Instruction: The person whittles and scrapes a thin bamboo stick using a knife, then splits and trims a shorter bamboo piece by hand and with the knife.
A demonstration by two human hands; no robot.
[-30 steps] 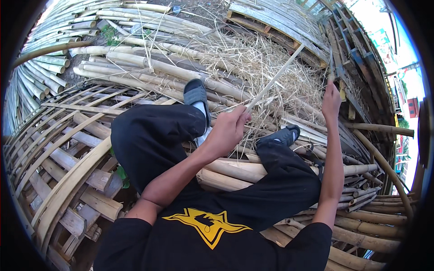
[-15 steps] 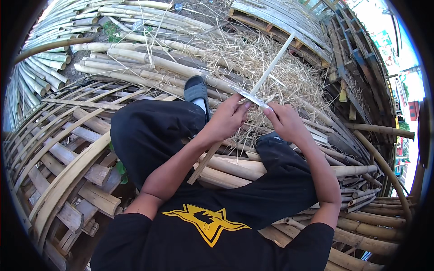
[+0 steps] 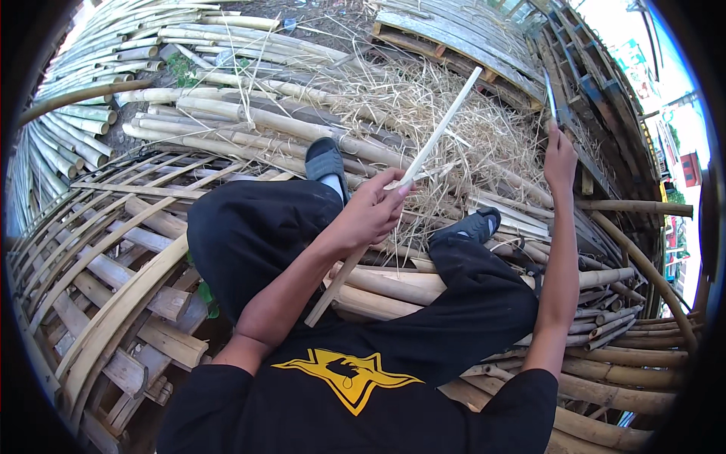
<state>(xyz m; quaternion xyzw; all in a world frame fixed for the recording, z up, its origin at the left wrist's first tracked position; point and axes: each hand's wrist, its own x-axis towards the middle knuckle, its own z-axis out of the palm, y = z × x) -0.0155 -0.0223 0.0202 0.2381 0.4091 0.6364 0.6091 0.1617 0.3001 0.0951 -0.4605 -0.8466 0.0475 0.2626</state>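
view: head camera, looking down over a person's bent legs.
left hand: narrow grip, fingers wrapped round a pale strip at about mid-length.
right hand: narrow grip on the handle of a knife, blade raised and pointing away from the body.
strip position: in the left hand, in front of the torso; it lies to the left of the right hand and well apart from the knife. the left hand is the nearer, being on it.
strip axis: slanted, far end away and to the right, near end back toward the lap.
knife axis: almost straight away from the body, tip leaning slightly left.
strip surface: straight, slim, flat-sided, apparently bamboo; a thin curl shows just beside the grip, whether attached cannot be told.
knife surface: slim blade, bright; edge detail too small to tell.
shavings: dry, straw-coloured, curled and tangled, heaped beyond the feet.
poles: round, smooth, jointed bamboo, beneath and around the shavings.
lattice: bent flat strips crossing split lengths, at the person's left.
pallet: weathered grey boards, rough, beyond the shavings.
footwear: dark open-toed sandals, apparently ribbed.
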